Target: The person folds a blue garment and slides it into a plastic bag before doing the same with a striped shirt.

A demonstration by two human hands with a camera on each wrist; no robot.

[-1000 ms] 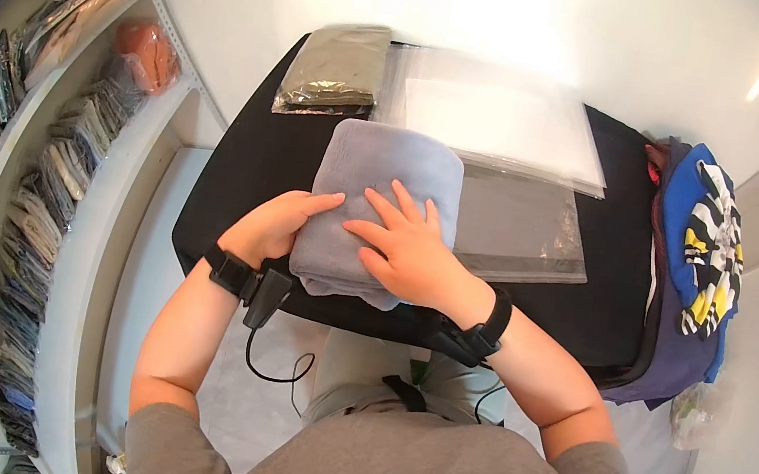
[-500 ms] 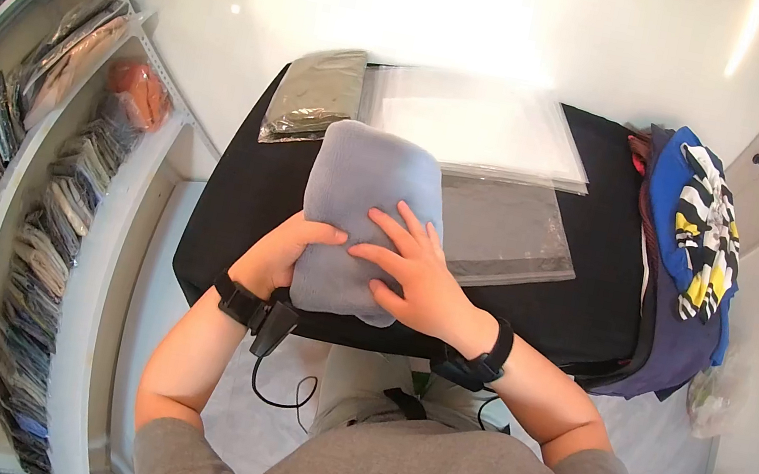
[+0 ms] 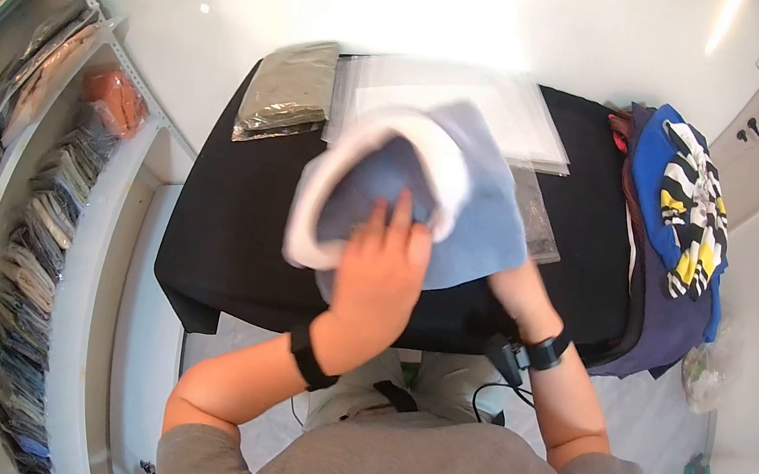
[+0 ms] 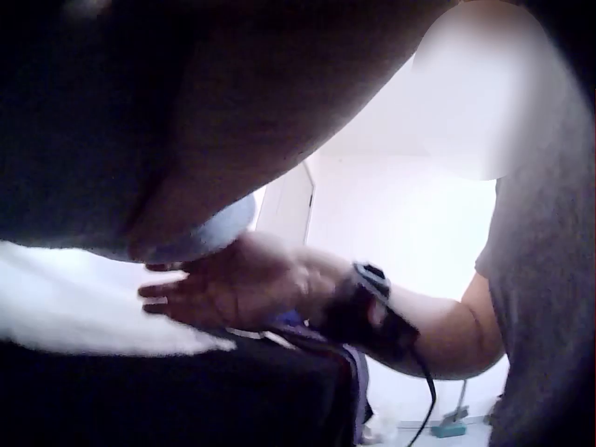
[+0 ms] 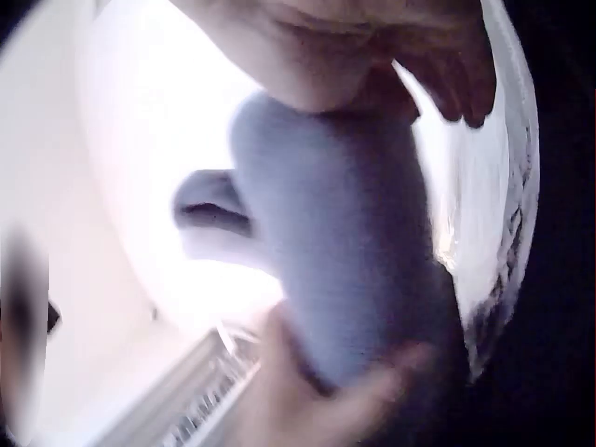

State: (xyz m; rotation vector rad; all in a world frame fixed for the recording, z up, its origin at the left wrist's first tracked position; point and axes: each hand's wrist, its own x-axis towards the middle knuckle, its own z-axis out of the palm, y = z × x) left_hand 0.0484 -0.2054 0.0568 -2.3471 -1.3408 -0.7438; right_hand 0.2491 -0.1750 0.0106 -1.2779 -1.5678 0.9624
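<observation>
A blue-grey plush cloth [image 3: 477,203] with a white inner layer is held raised over the black table, its folds spread into a loop on the left side. My left hand [image 3: 383,273] grips the near part of this loop, index and middle fingers reaching into it. In the right wrist view, thumb and fingers of the left hand [image 5: 326,400] lie on either side of the cloth roll [image 5: 345,242]. At the cloth's lower right corner is my right hand [image 3: 520,292], its fingers hidden in the head view. The left wrist view shows the right hand [image 4: 237,284] with extended fingers beneath the cloth.
Clear plastic bags [image 3: 522,120] lie at the back of the black table [image 3: 228,231], beside a bagged olive garment [image 3: 290,84]. Folded clothes [image 3: 684,210] are piled at the right end. Shelves [image 3: 91,288] of bagged garments stand on the left.
The flat folded bundle has been lifted and turned, showing its white inner layer. My left hand has moved right onto the loop; my right hand has left the top and shifted to the right edge.
</observation>
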